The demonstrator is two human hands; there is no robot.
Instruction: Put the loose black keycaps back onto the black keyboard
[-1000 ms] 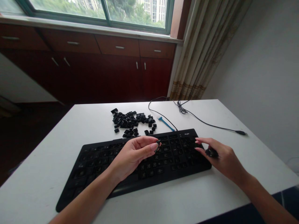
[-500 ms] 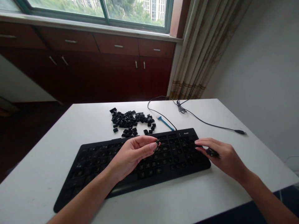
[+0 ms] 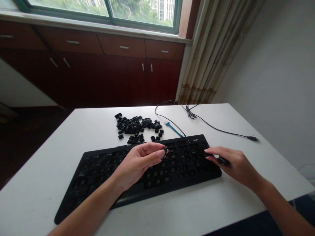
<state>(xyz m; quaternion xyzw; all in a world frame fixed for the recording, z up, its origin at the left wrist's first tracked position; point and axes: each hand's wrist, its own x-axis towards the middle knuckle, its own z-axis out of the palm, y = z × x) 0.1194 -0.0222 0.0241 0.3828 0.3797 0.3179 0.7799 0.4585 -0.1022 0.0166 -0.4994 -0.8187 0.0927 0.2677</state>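
My left hand [image 3: 142,160] hovers over the middle of the black keyboard [image 3: 128,198], thumb and fingers pinched on a small black keycap [image 3: 164,152]. At the keyboard's right end, my right hand [image 3: 236,164] is closed. Dark pieces that look like keycaps [image 3: 222,161] show in its curled fingers, while its thumb and fingertips meet over the number pad; what lies between those tips is too small to make out. Bare key sockets show across much of the keyboard, which lies slanted on the white table [image 3: 192,203].
Behind the keyboard lies a loose pile of black keycaps [image 3: 133,126]. A slim blue tool [image 3: 174,129] rests beside it. The keyboard's black cable [image 3: 214,127] loops along the back, its plug [image 3: 252,138] at the right. Cabinets [image 3: 118,78] and a curtain [image 3: 209,49] stand beyond.
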